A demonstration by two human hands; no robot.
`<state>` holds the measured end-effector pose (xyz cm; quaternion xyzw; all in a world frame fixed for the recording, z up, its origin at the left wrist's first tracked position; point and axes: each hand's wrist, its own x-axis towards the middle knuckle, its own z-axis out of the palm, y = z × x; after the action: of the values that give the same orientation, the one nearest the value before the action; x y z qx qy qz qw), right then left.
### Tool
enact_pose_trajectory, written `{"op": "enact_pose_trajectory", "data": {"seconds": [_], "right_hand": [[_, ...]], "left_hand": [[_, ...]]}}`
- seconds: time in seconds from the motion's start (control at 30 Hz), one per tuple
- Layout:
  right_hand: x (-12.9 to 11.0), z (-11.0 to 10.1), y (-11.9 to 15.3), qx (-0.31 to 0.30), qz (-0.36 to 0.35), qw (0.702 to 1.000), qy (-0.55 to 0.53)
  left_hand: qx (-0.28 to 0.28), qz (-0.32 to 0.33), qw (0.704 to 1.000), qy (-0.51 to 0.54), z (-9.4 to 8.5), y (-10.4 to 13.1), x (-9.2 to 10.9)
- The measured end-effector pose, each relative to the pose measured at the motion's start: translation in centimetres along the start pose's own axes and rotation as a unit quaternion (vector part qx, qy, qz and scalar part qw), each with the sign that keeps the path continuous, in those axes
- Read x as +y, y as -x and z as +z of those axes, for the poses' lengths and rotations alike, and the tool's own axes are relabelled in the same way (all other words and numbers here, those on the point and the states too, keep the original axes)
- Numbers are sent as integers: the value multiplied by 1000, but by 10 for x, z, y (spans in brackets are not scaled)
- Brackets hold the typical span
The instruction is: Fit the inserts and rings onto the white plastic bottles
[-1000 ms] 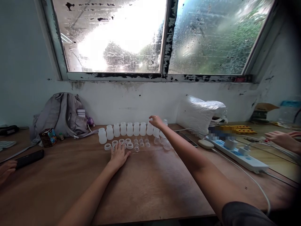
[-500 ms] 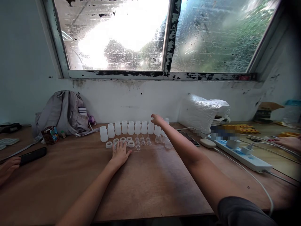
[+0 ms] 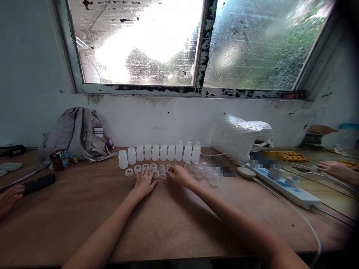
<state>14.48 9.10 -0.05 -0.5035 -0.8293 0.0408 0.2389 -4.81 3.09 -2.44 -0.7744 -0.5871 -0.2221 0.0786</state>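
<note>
Three bottles (image 3: pixel 187 153) at the row's right end wear tops; the other seven look bare. On the table (image 3: pixel 151 224), the left hand (image 3: pixel 144 184) spreads over rings (image 3: pixel 129 172); the right hand (image 3: pixel 178 175) narrows beside clear teats (image 3: pixel 163 175) — whether holding one, I cannot tell.

Workroom: long table (image 3: pixel 157 224), 10 bottles (image 3: pixel 163 153)

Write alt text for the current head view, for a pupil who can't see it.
A person's left hand lies spread over white rings on a table, while the right hand is at small clear teats. A row of frosted bottles stands behind; clear domes sit right of the teats, and a backpack is further left.
</note>
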Motion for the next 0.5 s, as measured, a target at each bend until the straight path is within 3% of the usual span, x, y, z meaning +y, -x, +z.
{"op": "enact_pose_trajectory", "data": {"seconds": [0.13, 0.23, 0.37, 0.5], "right_hand": [[-5, 28, 18, 43, -53, 998, -6], [-7, 27, 20, 57, -71, 995, -50], [-14, 19, 31, 25, -132, 986, -98], [-18, 18, 37, -1, -138, 984, -117]], "left_hand": [[33, 14, 999, 11, -3, 0, 4], [62, 27, 997, 40, -10, -2, 7], [113, 74, 984, 119, -21, -5, 11], [115, 120, 972, 165, -22, -5, 14]]}}
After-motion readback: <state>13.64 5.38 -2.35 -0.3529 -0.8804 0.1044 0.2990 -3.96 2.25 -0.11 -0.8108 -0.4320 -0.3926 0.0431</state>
